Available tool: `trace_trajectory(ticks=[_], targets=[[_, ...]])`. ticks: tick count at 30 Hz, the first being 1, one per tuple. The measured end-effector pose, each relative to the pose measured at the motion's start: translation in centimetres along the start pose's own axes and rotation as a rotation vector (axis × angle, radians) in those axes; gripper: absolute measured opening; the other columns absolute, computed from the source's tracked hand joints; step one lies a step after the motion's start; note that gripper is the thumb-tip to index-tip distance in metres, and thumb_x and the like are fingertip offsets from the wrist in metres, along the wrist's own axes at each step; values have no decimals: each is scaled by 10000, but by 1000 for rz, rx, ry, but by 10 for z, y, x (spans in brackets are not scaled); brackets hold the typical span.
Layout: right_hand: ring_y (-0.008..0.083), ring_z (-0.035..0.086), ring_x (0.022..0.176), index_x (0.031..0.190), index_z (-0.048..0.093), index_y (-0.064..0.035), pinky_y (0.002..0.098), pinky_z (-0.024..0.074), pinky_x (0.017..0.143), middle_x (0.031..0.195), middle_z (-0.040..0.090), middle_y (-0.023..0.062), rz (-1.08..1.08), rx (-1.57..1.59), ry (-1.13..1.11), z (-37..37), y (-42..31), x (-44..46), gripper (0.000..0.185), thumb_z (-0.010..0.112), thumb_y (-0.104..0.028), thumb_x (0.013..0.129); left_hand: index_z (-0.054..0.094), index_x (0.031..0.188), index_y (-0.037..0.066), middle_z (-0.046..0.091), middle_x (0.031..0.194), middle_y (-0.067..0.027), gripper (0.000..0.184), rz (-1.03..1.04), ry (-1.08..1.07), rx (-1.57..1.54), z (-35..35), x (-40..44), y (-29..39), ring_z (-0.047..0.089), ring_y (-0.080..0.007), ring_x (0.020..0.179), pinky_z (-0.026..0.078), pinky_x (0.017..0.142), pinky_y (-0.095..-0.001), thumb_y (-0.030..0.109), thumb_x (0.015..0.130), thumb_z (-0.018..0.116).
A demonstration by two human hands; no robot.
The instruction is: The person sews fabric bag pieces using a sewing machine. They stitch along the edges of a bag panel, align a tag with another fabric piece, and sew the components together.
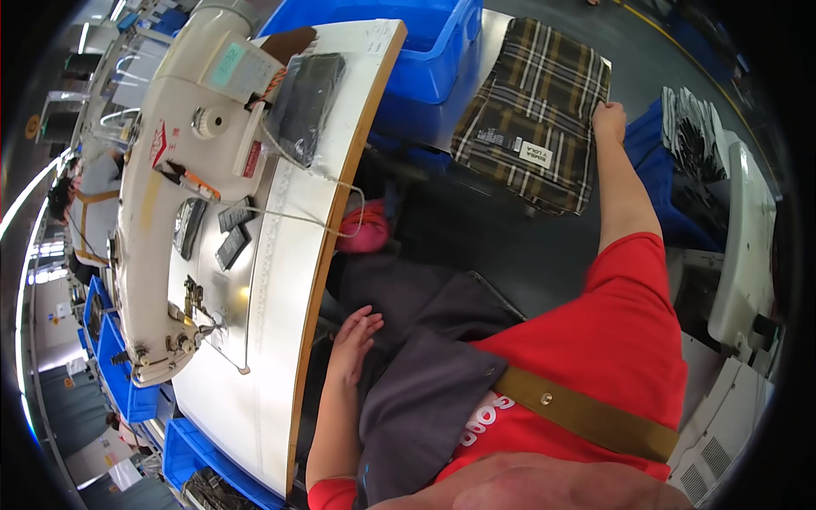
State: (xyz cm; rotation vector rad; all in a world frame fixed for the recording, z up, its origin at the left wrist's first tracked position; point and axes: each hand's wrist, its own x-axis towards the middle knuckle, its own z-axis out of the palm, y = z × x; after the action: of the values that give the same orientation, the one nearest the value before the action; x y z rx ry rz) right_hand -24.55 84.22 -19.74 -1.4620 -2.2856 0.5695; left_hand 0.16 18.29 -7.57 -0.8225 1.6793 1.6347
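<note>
My right hand point(609, 121) is stretched out to the side, its fingers closed on the edge of a brown, black and white plaid fabric piece point(544, 102). White labels, one reading "BIMBA Y LOLA", show on the plaid. Its far side lies over a metal surface point(476, 81) beside a blue bin; what is beneath the rest is hidden. My left hand point(354, 338) hangs over my lap by the table's edge, fingers loosely apart with nothing in them. A dark apron point(425, 382) covers my lap.
A white sewing machine point(157, 195) stands on the white table point(280, 255). On the tabletop lie a plastic-wrapped dark packet point(310, 102), small black pieces point(232, 246) and a loose cord point(297, 217). Blue bins point(425, 68) stand around, one with stacked pieces point(697, 136).
</note>
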Motion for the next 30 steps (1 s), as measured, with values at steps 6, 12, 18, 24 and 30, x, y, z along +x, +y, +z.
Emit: trace_trajectory(ticks=[6, 12, 18, 24, 30], targets=[[273, 706, 927, 1242, 732, -54, 412, 549, 815, 952, 728, 143, -554, 408, -23, 21, -38, -14, 442, 745, -378, 942, 576, 1471, 148, 675, 1389, -36, 415, 61, -37, 107, -1, -18, 17, 613, -132, 1288, 404, 1041, -298, 328, 1097, 552], [122, 658, 1038, 1235, 720, -3, 277, 516, 919, 1160, 728, 56, -934, 789, -548, -17, -155, -180, 259, 625, -191, 1083, 580, 1449, 55, 701, 1283, -92, 399, 430, -320, 127, -42, -63, 37, 646, -192, 1221, 476, 1055, -339, 209, 1081, 595], [264, 681, 939, 1106, 705, 22, 341, 536, 864, 1037, 711, 147, -1653, 1002, -699, -104, -207, -401, 115, 643, -19, 1018, 630, 1387, 105, 724, 1246, -46, 436, 603, 88, -68, -130, -158, 15, 690, -149, 1123, 489, 891, -268, 373, 1043, 634], [229, 621, 783, 1051, 708, 19, 301, 484, 695, 923, 664, 129, -1732, 1133, -1230, -138, -206, -544, 95, 647, 30, 978, 687, 1305, 105, 748, 1202, -32, 363, 577, 1006, -163, -246, -240, -46, 693, -158, 1116, 485, 925, -292, 362, 1057, 623], [145, 573, 779, 1013, 687, 36, 263, 459, 725, 859, 628, 70, -1621, 876, -1266, -134, -201, -584, 78, 639, -26, 1014, 747, 1176, 71, 771, 1132, -104, 367, 533, 2002, 217, -428, -348, -166, 708, -282, 1089, 508, 956, -400, 378, 979, 712]])
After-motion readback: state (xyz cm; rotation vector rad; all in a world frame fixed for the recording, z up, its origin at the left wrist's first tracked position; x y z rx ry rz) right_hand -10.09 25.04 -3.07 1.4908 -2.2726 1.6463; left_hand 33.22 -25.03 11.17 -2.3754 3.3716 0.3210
